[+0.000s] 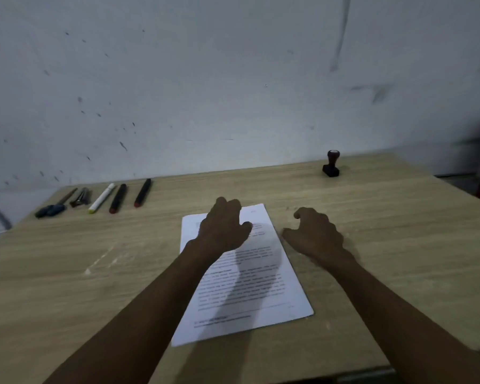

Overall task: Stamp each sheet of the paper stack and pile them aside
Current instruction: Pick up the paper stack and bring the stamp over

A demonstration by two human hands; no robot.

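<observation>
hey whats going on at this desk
A person sits at a wooden desk with a stack of printed paper in front of them. The left hand hovers over or rests on the top of the stack; contact is hard to tell. The right hand is loosely curled just right of the stack, holding nothing. The stamp stands untouched at the far right, and a row of pens and markers lies at the far left. No second pile is visible.

Two bare forearms, no sleeves, left hand (222, 225), right hand (315, 234), no rings
</observation>
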